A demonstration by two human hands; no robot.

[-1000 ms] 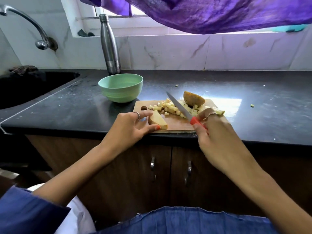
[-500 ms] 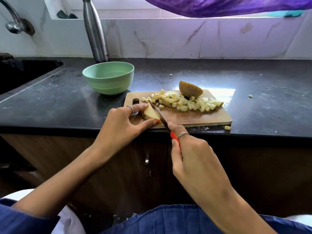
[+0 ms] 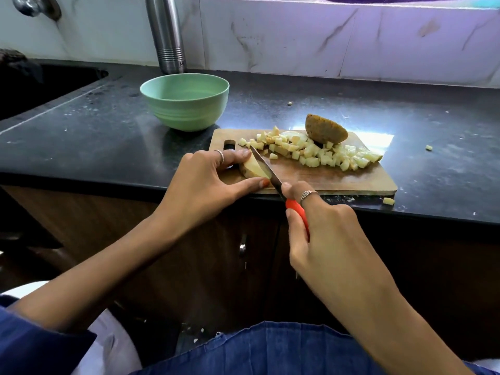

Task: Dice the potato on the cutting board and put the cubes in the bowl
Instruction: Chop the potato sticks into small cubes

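My left hand (image 3: 201,182) pinches the potato slice (image 3: 253,168) at the cutting board (image 3: 319,175) near-left corner. My right hand (image 3: 322,228) grips the knife (image 3: 266,169), blade on the slice.

Black counter (image 3: 81,136), marble wall (image 3: 297,36), wooden cabinets (image 3: 189,266).

A home kitchen is shown by a black stone counter (image 3: 351,109), sink (image 3: 40,82), tap (image 3: 35,5) and tiled wall (image 3: 297,36).
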